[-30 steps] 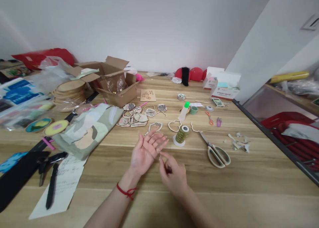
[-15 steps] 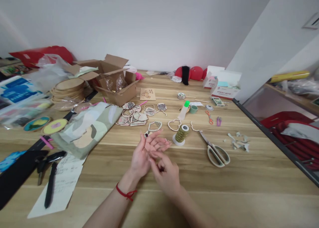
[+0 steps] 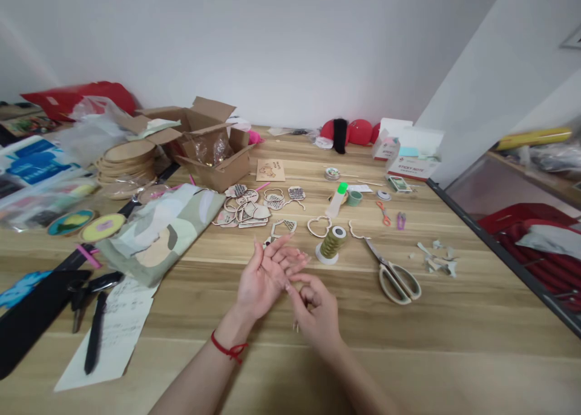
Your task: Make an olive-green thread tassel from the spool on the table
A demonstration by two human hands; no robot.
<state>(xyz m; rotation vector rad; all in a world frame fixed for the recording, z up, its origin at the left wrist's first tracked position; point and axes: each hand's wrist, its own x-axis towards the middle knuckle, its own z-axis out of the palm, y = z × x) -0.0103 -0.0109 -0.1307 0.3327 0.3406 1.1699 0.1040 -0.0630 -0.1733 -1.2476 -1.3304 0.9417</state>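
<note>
My left hand (image 3: 267, 273) is held palm up over the wooden table (image 3: 454, 330), fingers stretched out and apart, a red string around its wrist. My right hand (image 3: 315, 311) is just to its right, fingers curled in a pinch whose tips touch the left hand's fingers; what they pinch is too small to name. A spool of olive-green thread (image 3: 331, 244) stands upright just beyond the hands. Beige-handled scissors (image 3: 394, 274) lie to the right of the spool.
Several thin wooden cut-out shapes (image 3: 254, 208) lie beyond the hands, with an open cardboard box (image 3: 213, 146) behind them. A patterned cloth (image 3: 161, 230), paper sheet (image 3: 113, 336) and black tools (image 3: 93, 336) lie at left. Paper scraps (image 3: 436, 258) sit right, near the table's dark edge.
My right hand moved in to the left hand's fingers, then drew slightly back right and down, still pinched. The left hand stayed open, palm up.
</note>
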